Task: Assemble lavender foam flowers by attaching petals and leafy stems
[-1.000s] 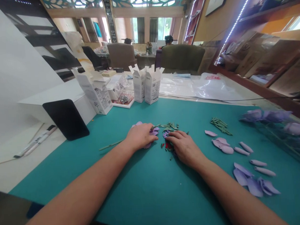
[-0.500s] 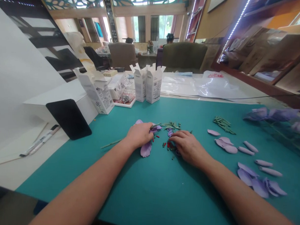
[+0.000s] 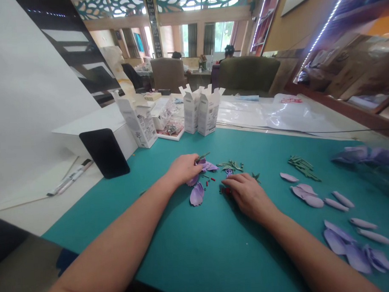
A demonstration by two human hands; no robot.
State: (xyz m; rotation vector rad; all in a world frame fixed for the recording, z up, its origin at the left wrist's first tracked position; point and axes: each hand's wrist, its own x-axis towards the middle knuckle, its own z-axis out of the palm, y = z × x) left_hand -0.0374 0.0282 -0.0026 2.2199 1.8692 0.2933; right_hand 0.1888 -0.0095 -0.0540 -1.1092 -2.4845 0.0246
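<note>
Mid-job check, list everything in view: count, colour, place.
Petals: several, purple, centre, right
Leaves: several, green, centre
Bits: several, red, centre
Buds: four, pale purple, right
Sticks: several, green, right
Flowers: several, purple, far right
Mat: one, green, centre
Upright boxes: three, white, back
Tablet or phone: one, black, left
Pens: two, white, left
Bag: one, clear, back right
Chairs: several, beige, olive, black, background
People: two, background
Left grip: one, on petals
Right grip: one, over bits

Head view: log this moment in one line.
left hand: at purple petals, grip unclear | right hand: by small red pieces, grip unclear | green leaves: beyond right hand
</note>
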